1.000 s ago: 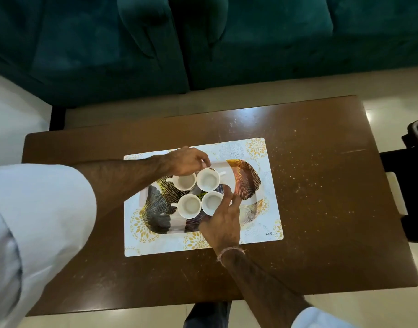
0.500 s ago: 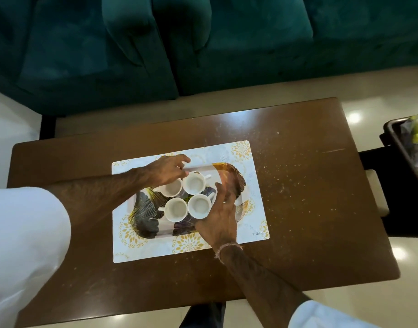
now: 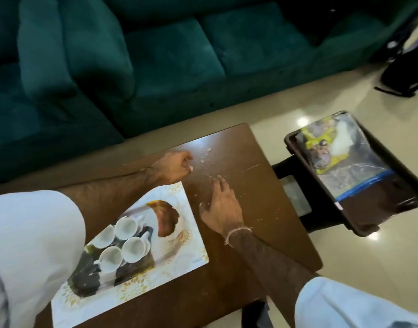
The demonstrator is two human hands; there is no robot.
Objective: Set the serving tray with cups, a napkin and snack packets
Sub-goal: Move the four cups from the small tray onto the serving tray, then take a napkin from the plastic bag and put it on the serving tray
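Several white cups stand close together on the patterned serving tray, which lies on a white placemat on the brown table. My left hand hovers over the table beyond the mat, fingers loosely curled around nothing. To its right and nearer me, my right hand is spread over bare wood, empty. Off the table's right end, a dark tray holds snack packets in yellow-green wrap, a white napkin and a clear plastic bag.
The brown table is speckled with crumbs near my hands. A teal sofa runs along the far side. The dark tray rests on a low black stand over a glossy cream floor. A black bag sits at far right.
Both hands have let go of the cups and moved right, off the tray, over bare table. The view has swung right, bringing the dark tray with the packets into sight.
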